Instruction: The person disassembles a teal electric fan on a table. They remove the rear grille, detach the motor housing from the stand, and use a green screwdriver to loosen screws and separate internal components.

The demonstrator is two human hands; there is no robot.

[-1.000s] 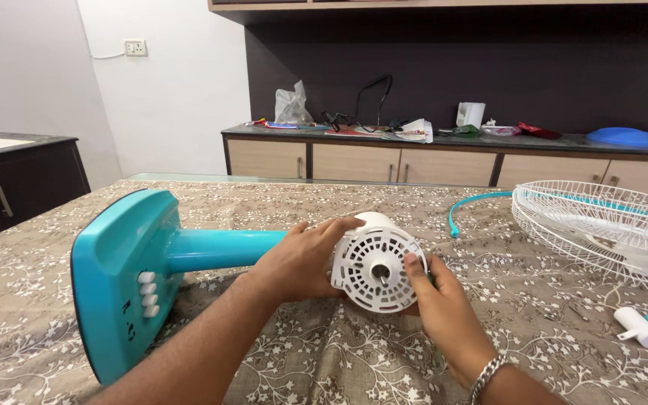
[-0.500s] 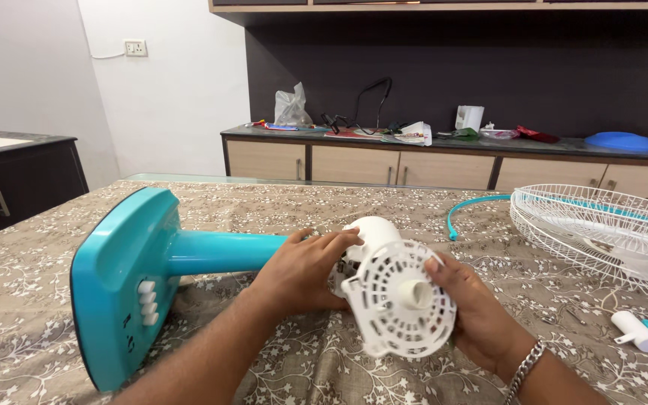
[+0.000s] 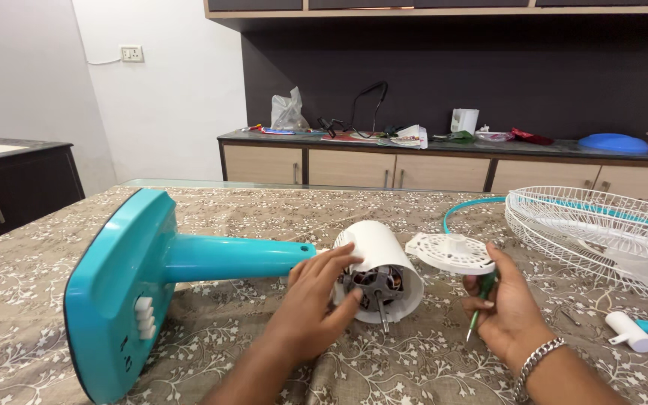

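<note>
fan motor housing [image 3: 375,266] lies opened on its side on the patterned tablecloth [image 3: 264,214], motor and shaft showing.
left hand [image 3: 318,304] clasps the housing's near side; right of the housing, the right hand [image 3: 505,304] grips the round white vented cover [image 3: 451,253] and a green screwdriver [image 3: 478,315]. left of the housing stretches the teal stand and base [image 3: 125,289]; further right sit the white wire fan guard [image 3: 601,229] and a small white knob [image 3: 630,331].

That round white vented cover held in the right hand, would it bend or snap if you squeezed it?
The white vented cover looks like thin plastic cut through with many slots, so it is probably light and flexes a little. Its thin ribs could crack under a hard squeeze. The right hand carries it along with a green screwdriver, which suggests little weight.
</note>
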